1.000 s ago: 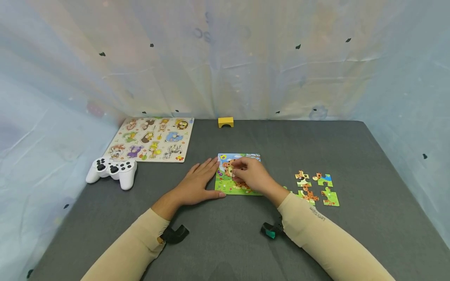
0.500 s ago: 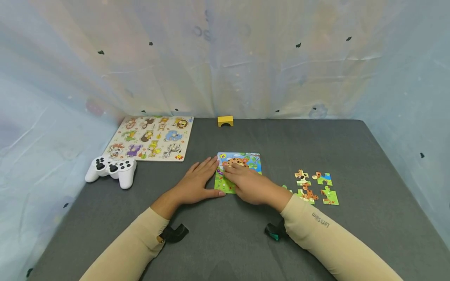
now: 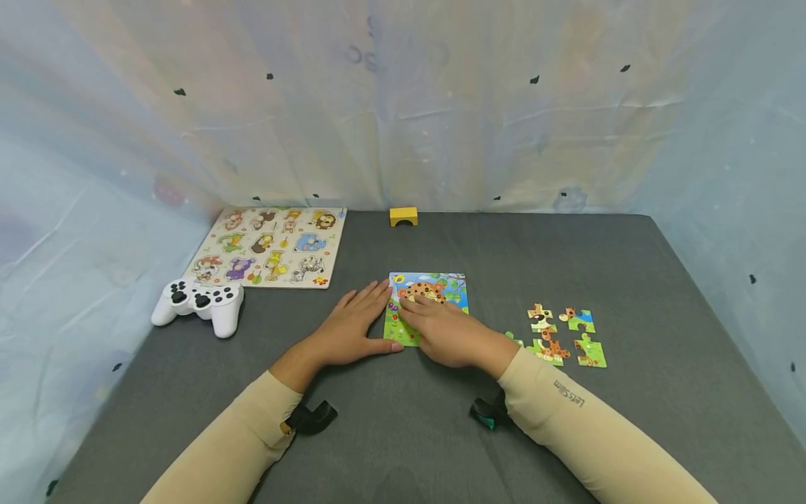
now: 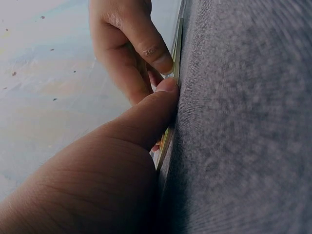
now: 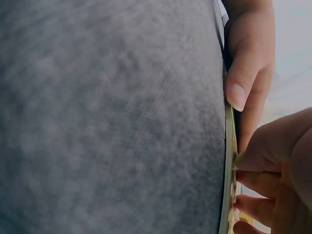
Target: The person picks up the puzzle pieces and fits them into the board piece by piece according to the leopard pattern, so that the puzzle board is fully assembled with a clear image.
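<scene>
A jigsaw puzzle board (image 3: 455,285) with a leopard picture lies flat on the table, blue above and green below. My left hand (image 3: 354,329) rests along its left side, fingers spread, thumb at the lower left corner. Over the board's middle lies my right hand (image 3: 450,332), its fingertips touching the picture and hiding much of the lower right part. In the right wrist view, the fingertips (image 5: 246,202) press on the thin board from above. Several loose jigsaw pieces (image 3: 590,352) lie to the right, one partly covered by the right wrist.
An animal peg puzzle (image 3: 267,248) lies at the back left, with a white game controller (image 3: 198,302) by its front corner. A yellow arch block (image 3: 404,216) stands at the table's back edge. Cloth walls hang behind and beside the grey table (image 3: 390,434).
My right hand went from pinching over the picture to lying flatter, fingertips pressed on the board, and shifted slightly left and down. The left hand stays in place.
</scene>
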Demonstrator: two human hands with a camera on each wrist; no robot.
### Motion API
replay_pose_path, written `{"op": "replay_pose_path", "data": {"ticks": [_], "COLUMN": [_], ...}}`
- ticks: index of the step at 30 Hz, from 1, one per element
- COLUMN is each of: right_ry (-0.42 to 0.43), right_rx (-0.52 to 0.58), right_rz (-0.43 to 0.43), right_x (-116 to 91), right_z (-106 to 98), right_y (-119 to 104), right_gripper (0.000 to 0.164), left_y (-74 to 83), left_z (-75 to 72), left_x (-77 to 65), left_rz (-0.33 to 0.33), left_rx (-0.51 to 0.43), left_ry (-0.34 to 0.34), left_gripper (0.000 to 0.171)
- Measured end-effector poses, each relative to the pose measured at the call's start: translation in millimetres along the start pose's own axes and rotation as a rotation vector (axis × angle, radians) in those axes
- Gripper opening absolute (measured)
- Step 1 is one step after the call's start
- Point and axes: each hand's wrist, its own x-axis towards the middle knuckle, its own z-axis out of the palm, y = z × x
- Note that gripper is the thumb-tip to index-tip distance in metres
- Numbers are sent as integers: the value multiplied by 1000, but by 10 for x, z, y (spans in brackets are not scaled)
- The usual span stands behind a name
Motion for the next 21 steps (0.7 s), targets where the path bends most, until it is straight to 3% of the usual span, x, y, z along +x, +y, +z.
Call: {"op": "replay_pose_path", "data": {"ticks": [8,21], "right_ry": [11,142], "right_rx": [39,354], "right_rz": [6,-45], "right_x": [8,-84], "right_z": [14,-40], "right_y": [24,212], "right_gripper": [61,63], "left_y": [-26,-57], "left_z": [19,42], "left_x": [4,0], "left_rz": [5,17], "left_rx": [-18,-38], "left_ry": [5,18], "left_gripper": [112,112]}}
